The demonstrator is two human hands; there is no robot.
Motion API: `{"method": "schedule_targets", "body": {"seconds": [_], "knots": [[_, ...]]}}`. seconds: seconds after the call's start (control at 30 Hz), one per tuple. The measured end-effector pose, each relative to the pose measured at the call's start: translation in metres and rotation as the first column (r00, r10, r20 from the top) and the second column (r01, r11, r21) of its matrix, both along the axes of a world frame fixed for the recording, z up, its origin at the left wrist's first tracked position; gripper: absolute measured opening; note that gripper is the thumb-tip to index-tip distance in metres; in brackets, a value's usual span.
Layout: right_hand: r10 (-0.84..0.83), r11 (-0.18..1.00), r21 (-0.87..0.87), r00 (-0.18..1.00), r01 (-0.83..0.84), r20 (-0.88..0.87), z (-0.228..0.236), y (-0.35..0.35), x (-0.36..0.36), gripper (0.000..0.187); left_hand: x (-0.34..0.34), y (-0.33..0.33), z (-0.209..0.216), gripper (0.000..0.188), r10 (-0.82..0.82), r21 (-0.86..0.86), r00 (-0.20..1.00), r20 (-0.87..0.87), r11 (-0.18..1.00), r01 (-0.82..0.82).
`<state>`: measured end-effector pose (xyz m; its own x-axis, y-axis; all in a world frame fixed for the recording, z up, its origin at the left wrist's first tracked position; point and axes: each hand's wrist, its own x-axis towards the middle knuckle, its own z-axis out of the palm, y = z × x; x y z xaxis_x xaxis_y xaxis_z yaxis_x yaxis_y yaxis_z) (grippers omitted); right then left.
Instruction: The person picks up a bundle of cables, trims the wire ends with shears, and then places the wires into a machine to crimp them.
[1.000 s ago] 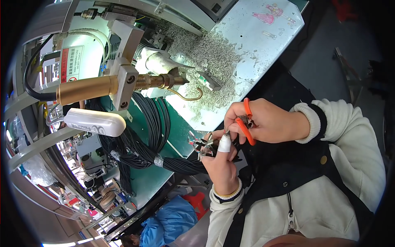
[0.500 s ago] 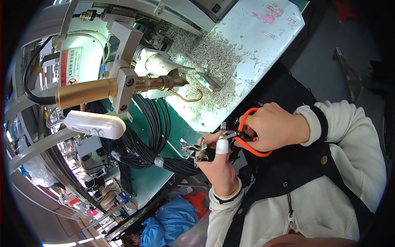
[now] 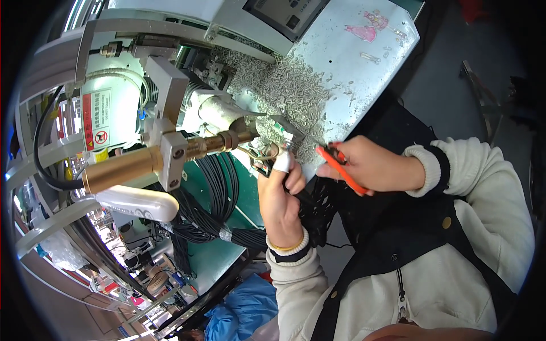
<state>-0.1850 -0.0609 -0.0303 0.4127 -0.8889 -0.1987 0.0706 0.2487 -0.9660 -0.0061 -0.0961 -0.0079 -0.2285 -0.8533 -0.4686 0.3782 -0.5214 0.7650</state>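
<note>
My left hand [image 3: 281,199], its thumb wrapped in white tape, is closed around a bundle of black cables with metal connectors and short coloured wires at their ends. It is beside the brass soldering iron [image 3: 122,170], close to the iron's dark tip and the curved brass tube [image 3: 244,152]. The bundle is partly hidden by my fingers. In my right hand [image 3: 384,167] are orange-handled cutting pliers [image 3: 341,167], held over the table's edge, apart from the connectors. A small metal piece with a green part [image 3: 287,126] lies just beyond my left fingertips.
Small metal bits [image 3: 278,85] cover much of the white tabletop [image 3: 352,62]. A machine box with a screen [image 3: 284,17] stands at the back. Coiled black cables [image 3: 213,182] lie on the green surface at left. A person in blue [image 3: 242,310] is at the lower left.
My left hand has moved up and left with the connectors to the soldering iron's tip. The pliers have come away from the connectors and turned in my right hand.
</note>
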Motion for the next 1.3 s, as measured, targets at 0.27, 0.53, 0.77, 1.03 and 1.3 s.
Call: {"method": "schedule_targets", "body": {"seconds": [0.27, 0.53, 0.77, 1.03, 1.3], "knots": [[-0.166, 0.981, -0.093, 0.986, 0.168, 0.029, 0.009, -0.062, 0.005, 0.02, 0.0, -0.021, -0.002, 0.014, 0.038, -0.039, 0.997, 0.062, 0.999, -0.036], [-0.077, 0.996, -0.032, 0.997, 0.077, 0.008, 0.006, -0.077, 0.012, 0.022, 0.007, -0.025, -0.003, 0.021, 0.027, -0.059, 0.997, 0.072, 0.998, -0.023], [-0.102, 0.993, -0.05, 0.994, 0.103, 0.03, 0.002, -0.077, 0.013, 0.021, -0.001, -0.023, 0.004, 0.019, 0.052, -0.097, 0.981, 0.185, 0.995, -0.035], [-0.109, 0.992, -0.058, 0.993, 0.112, 0.052, 0.002, -0.075, 0.013, 0.021, -0.012, -0.018, 0.008, 0.012, 0.156, -0.176, 0.942, 0.297, 0.979, -0.107], [-0.104, 0.991, -0.083, 0.993, 0.109, 0.055, 0.006, -0.069, 0.012, 0.024, -0.009, -0.012, 0.01, 0.012, 0.11, -0.175, 0.947, 0.301, 0.983, -0.059]]}}
